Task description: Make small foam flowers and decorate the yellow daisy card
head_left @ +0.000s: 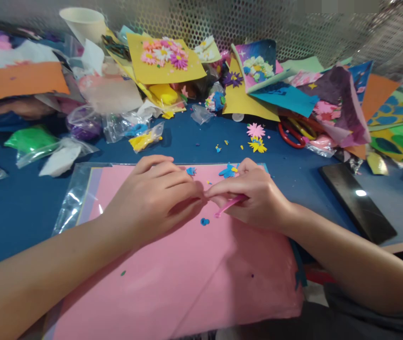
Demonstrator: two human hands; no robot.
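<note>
My left hand [162, 193] rests over the pink sheet [173, 278], fingers curled together; whatever its fingertips pinch is hidden. Against those fingertips lie the thumb and forefinger of my right hand [258, 196]. A thin pink plastic stick [230, 205] is tucked in my right hand, its tip pointing down to the left. Just below the fingertips sits a small blue clay piece [204, 221]. Beyond the hands are a blue clay flower [228, 170] with a yellow bit and another blue clay piece [191, 171]. Both hands are closed.
A pink clay flower [255, 130] and a yellow one [258, 144] lie on the blue table [180, 141]. Decorated cards [167, 71], bagged clay [33, 139] and red-handled scissors [291, 136] crowd the back. A dark phone [357, 200] lies right; a white cup [84, 26] stands back left.
</note>
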